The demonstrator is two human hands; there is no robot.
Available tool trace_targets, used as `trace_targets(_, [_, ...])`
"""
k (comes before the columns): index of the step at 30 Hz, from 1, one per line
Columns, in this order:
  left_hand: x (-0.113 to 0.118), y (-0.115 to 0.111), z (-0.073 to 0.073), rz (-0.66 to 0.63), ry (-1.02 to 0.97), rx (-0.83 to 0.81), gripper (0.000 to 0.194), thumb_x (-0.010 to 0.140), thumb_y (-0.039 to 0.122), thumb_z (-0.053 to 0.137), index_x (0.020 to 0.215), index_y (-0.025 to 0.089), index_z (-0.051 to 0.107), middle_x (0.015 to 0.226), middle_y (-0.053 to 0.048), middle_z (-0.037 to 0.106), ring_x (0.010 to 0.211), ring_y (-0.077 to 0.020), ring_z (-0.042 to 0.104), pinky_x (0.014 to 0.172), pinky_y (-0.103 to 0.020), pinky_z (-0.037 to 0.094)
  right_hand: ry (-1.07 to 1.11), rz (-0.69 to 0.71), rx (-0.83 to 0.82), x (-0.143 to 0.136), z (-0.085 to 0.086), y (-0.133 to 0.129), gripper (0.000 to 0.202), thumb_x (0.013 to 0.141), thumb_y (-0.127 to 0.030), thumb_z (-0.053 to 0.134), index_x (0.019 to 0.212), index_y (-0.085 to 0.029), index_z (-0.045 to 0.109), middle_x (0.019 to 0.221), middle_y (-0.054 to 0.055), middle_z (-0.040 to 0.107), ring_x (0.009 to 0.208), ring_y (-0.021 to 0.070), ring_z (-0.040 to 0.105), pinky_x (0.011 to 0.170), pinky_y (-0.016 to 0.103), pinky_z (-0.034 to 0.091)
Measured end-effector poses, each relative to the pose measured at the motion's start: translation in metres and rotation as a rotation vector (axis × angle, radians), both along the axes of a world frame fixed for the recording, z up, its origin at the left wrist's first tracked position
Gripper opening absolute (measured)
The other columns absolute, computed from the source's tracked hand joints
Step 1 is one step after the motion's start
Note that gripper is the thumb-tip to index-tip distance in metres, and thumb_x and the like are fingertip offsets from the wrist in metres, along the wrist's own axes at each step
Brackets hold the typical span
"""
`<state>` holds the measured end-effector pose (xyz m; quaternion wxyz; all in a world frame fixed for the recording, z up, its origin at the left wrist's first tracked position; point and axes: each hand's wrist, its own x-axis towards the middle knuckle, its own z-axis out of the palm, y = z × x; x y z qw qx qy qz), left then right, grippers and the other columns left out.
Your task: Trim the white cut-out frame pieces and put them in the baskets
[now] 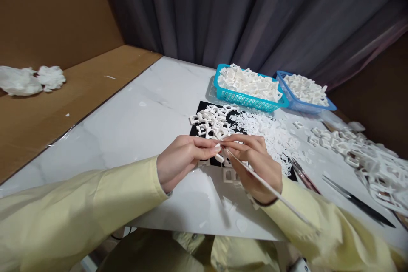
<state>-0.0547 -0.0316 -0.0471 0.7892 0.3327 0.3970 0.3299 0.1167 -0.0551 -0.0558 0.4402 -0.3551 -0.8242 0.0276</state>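
My left hand (180, 155) pinches a small white plastic piece (219, 157) between thumb and fingers. Its fingertips meet those of my right hand (259, 165), which is closed round a long, thin, pale stick (274, 191). The stick slants from the fingertips down to the right, over my right wrist and sleeve. Fingers hide its tip and most of the piece. Just beyond my hands, a pile of white plastic parts with round openings (212, 121) lies on a black mat (194, 129). More such parts (228, 175) lie beneath my hands.
Small white scraps (270, 131) spread right of the pile. Behind stand a turquoise basket (251, 101) and a blue basket (306, 106), both full of white pieces. Tweezers (357, 199) and a pointed metal tool (304, 174) lie right, near heaped white frames (382, 170). Crumpled white plastic (21, 80) sits left.
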Motion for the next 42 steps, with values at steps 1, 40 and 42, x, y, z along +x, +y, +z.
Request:
trace_targets(1, [0.000, 0.000, 0.000, 0.001, -0.003, 0.003, 0.007, 0.068, 0.017, 0.071, 0.072, 0.012, 0.071, 0.087, -0.010, 0.070, 0.098, -0.0242, 0.057, 0.092, -0.038, 0.036, -0.044, -0.007, 0.035, 0.000, -0.002, 0.001, 0.015, 0.083, -0.006, 0.053, 0.077, -0.021, 0.052, 0.093, 0.006, 0.071, 0.096, 0.0197, 0.063, 0.076, 0.039, 0.043])
trace_targets(40, [-0.004, -0.002, 0.006, -0.071, -0.008, 0.496, 0.015, 0.068, 0.009, 0.071, 0.075, 0.021, 0.076, 0.098, -0.003, 0.066, 0.091, -0.0147, 0.060, 0.081, -0.023, 0.047, 0.167, 0.213, -0.135, 0.010, 0.035, -0.014, 0.021, 0.073, 0.000, 0.056, 0.078, -0.020, 0.058, 0.092, 0.007, 0.071, 0.090, 0.0210, 0.064, 0.075, 0.042, 0.051])
trace_targets(42, [-0.004, -0.001, 0.005, -0.071, -0.015, 0.478, 0.014, 0.067, 0.009, 0.071, 0.074, 0.021, 0.076, 0.097, -0.003, 0.066, 0.091, -0.0145, 0.060, 0.081, -0.023, 0.047, 0.108, 0.227, -0.104, 0.011, 0.034, -0.012, 0.019, 0.075, 0.000, 0.054, 0.076, -0.019, 0.055, 0.093, 0.008, 0.071, 0.093, 0.0202, 0.063, 0.074, 0.041, 0.050])
